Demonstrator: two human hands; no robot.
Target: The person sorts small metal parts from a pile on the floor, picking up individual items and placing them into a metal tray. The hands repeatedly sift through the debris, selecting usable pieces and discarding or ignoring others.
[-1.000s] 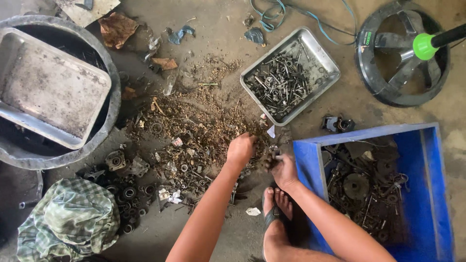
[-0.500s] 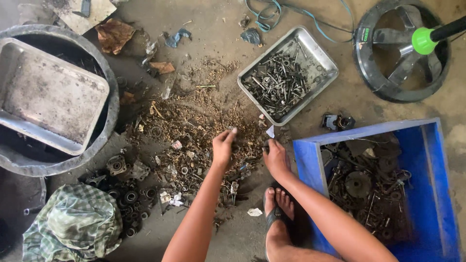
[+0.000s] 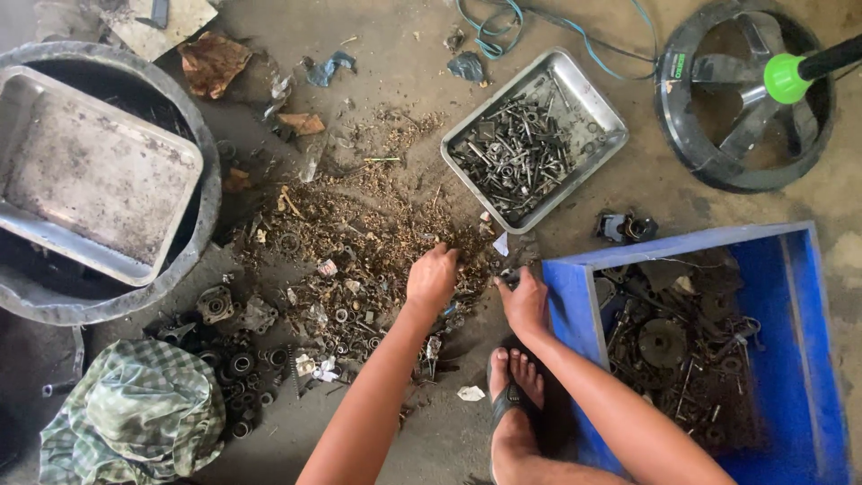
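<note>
My left hand (image 3: 432,278) rests palm down on a wide pile of rusty screws, shavings and small scrap (image 3: 359,247) on the concrete floor, its fingers curled into the litter. My right hand (image 3: 524,304) is just to its right, by the near corner of a blue plastic bin (image 3: 575,296), fingertips pinched on a small dark metal piece (image 3: 506,279). Beyond both hands stands a metal tray (image 3: 588,103) that holds several bolts and screws. My foot in a sandal (image 3: 512,395) is planted below the right hand.
The blue bin holds gears and dark scrap parts (image 3: 669,346). At left, a dented metal pan (image 3: 90,175) lies on a round black tub (image 3: 202,144). Bearings (image 3: 235,364) and a green checked cloth (image 3: 135,418) lie lower left. A black fan base (image 3: 745,94) stands at the top right.
My left hand's fingers, spread flat on the pile half a second ago, are now curled into it. My right hand has stayed by the bin's corner, shifting only slightly.
</note>
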